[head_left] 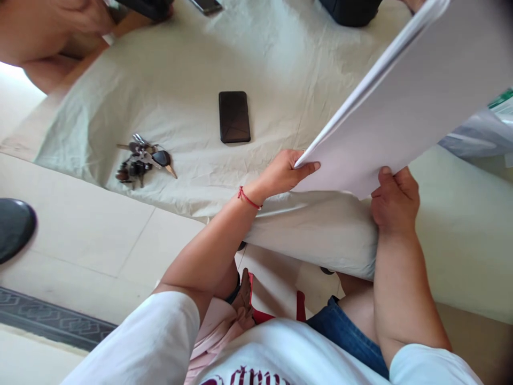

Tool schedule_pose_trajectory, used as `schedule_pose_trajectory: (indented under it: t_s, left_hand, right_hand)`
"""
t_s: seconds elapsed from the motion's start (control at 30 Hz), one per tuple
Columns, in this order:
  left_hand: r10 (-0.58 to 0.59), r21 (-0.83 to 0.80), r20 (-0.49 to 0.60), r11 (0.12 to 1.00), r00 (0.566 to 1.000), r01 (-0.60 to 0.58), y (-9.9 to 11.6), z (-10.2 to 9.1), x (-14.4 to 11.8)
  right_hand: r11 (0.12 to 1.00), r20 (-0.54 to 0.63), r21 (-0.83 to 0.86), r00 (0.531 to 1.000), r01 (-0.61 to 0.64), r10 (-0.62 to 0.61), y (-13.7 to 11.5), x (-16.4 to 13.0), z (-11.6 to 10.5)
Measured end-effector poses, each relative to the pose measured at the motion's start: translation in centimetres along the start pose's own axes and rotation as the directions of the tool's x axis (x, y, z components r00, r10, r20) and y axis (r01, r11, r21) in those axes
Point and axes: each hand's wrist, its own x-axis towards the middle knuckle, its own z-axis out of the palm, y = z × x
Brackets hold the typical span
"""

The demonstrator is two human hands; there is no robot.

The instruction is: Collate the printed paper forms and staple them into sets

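Observation:
A thick stack of white paper (pixel 420 101) is lifted off the table and tilted up to the right. My left hand (pixel 286 172) grips its near left corner, thumb on top; a red string bracelet circles that wrist. My right hand (pixel 395 199) holds the stack's near bottom edge from below. Under the stack lies a table covered with a pale creased cloth (pixel 180 69).
A black phone (pixel 234 116) lies face down on the cloth, with a bunch of keys (pixel 142 159) to its left. Another person's arm (pixel 52 32) reaches in at the top left. A plastic bag (pixel 484 128) sits at the right. A dark shoe (pixel 14 227) stands on the tiled floor.

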Motion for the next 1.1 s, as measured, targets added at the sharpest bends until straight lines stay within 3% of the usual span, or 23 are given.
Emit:
schedule_pose_trajectory:
  t_s: [0.13, 0.23, 0.37, 0.47, 0.57, 0.7, 1.1]
  left_hand:
    - [-0.086, 0.004, 0.179, 0.996, 0.98, 0.086, 0.8, -0.3, -0.3]
    - [-0.132, -0.057, 0.273, 0.987, 0.953, 0.153, 0.9, -0.3, -0.6]
    - [-0.125, -0.092, 0.279, 0.983, 0.952, 0.156, 0.5, 0.1, -0.8]
    - [-0.115, -0.153, 0.19, 0.977, 0.975, 0.145, 0.3, 0.5, -0.5]
    - [-0.078, -0.213, -0.009, 0.974, 0.997, 0.074, 0.3, 0.8, 0.1]
    - [-0.04, -0.203, -0.251, 0.979, 0.967, -0.013, 0.2, 0.7, 0.9]
    - [-0.027, -0.188, -0.392, 0.981, 0.92, -0.051, -1.4, 0.5, 1.4]
  right_hand:
    - [0.987, 0.039, 0.031, 0.986, 0.158, -0.159, -1.8, 0.0, -0.8]
    - [0.987, 0.036, 0.08, 0.989, 0.142, -0.145, -2.5, 0.1, -1.4]
    - [0.992, 0.015, 0.113, 0.999, 0.047, -0.049, -2.5, 0.4, -2.0]
    - [0.99, 0.072, 0.122, 0.995, -0.072, 0.064, -2.4, 0.6, -2.4]
    - [0.972, 0.137, 0.105, 0.972, -0.208, 0.193, -2.5, 0.5, -2.7]
    - [0.953, 0.184, 0.055, 0.941, -0.299, 0.284, -2.6, 0.2, -2.4]
    - [0.946, 0.257, 0.043, 0.919, -0.321, 0.3, -1.0, -0.6, -0.3]
